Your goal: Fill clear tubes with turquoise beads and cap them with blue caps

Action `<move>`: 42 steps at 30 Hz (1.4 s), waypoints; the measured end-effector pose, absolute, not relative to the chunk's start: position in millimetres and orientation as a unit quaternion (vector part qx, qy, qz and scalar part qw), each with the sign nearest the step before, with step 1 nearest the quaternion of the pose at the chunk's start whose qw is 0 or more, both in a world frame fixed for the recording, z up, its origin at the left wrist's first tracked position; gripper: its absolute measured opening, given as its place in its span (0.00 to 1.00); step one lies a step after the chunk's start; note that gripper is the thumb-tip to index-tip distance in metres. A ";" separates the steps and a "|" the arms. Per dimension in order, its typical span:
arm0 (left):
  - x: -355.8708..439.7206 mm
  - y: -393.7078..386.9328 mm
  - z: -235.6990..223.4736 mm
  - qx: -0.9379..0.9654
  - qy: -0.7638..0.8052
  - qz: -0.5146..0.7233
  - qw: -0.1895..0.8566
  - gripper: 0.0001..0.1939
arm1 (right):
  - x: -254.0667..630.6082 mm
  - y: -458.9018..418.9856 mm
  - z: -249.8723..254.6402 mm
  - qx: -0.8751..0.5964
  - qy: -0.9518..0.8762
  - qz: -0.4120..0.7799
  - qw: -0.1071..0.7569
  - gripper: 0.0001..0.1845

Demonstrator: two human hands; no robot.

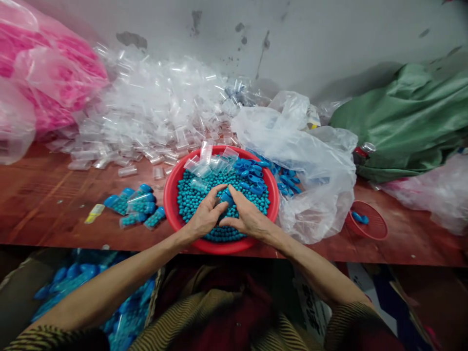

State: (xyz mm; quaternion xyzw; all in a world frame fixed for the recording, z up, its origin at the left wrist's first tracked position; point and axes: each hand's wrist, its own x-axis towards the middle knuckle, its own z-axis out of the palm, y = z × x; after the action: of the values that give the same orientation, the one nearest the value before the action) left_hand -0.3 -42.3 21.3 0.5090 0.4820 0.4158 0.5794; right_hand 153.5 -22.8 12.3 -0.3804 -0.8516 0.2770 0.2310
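Well, the left hand (pixel 202 218) and the right hand (pixel 252 219) meet over a round red plastic basin (pixel 170 197), fingers (pixel 236 199) of both grasping a small blue plastic piece (pixel 226 197), partly hidden; beneath lie small round teal beads (pixel 190 201), with clear plastic tubes (pixel 206 152) and blue spouted pieces (pixel 256 180) on them, all on the reddish worktop (pixel 54 195)

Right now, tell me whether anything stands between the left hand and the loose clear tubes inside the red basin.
Nothing visible blocks the left hand from the clear tubes; blue beads lie below them in the red basin. That hand and the right hand do meet around a blue piece.
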 end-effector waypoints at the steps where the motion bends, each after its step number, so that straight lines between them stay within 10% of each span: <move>1: -0.6 -42.4 22.7 0.515 0.479 0.421 0.573 0.27 | 152.7 -25.1 12.9 -0.382 -0.860 0.265 0.210 0.48; 11: 9.9 -42.2 18.5 0.456 0.518 0.450 0.567 0.13 | 134.3 -34.5 9.0 -0.456 -0.865 0.141 0.152 0.42; 19: -8.3 -35.3 15.2 0.580 0.563 0.367 0.461 0.13 | 138.8 -25.2 6.5 -0.414 -0.849 0.295 0.147 0.45; 34: -117.9 -44.5 52.9 0.706 0.701 0.041 -0.091 0.22 | 192.0 12.3 19.6 -0.490 -0.762 0.321 0.277 0.16; 42: -74.9 5.3 11.9 0.872 0.488 -0.027 -0.034 0.20 | 196.2 -0.3 55.2 -0.542 -0.836 0.078 -0.035 0.15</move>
State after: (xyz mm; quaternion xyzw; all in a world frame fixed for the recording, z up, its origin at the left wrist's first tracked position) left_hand -74.9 5.3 11.9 0.8717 0.4880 -0.0265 -0.0344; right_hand 196.2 -0.3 55.2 -0.5425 -0.8357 0.0780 -0.0347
